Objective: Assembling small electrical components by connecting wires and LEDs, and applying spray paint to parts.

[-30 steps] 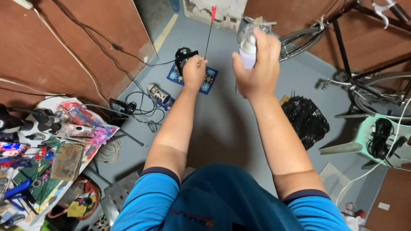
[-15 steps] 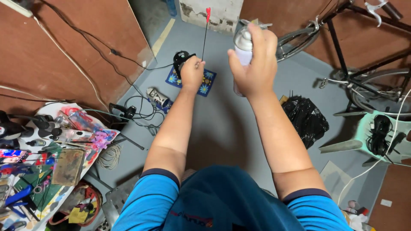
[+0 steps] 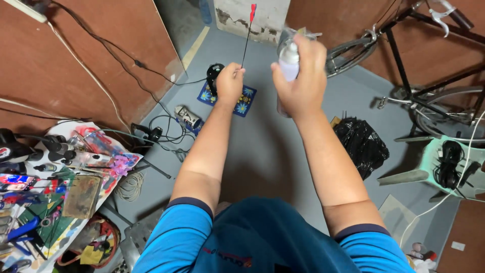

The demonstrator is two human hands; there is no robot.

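My right hand (image 3: 300,81) is wrapped around a white spray can (image 3: 289,60), held upright in front of me with its nozzle showing above my fingers. My left hand (image 3: 230,83) is closed on the lower end of a thin black rod with a red tip (image 3: 247,33), which points up and away. The two hands are about a hand's width apart, level with each other. Below them on the grey floor lie a blue flowered mat (image 3: 245,101) and a black round object (image 3: 214,75).
A cluttered table (image 3: 55,187) with tools and small parts stands at the left. Cables (image 3: 166,129) trail over the floor. A black plastic bag (image 3: 361,144) lies at the right, with a bicycle (image 3: 429,81) and a pale green stool (image 3: 449,162) beyond it.
Both hands have shifted a little to the left in view and come closer together. The spray can and the rod stay in the same hands.
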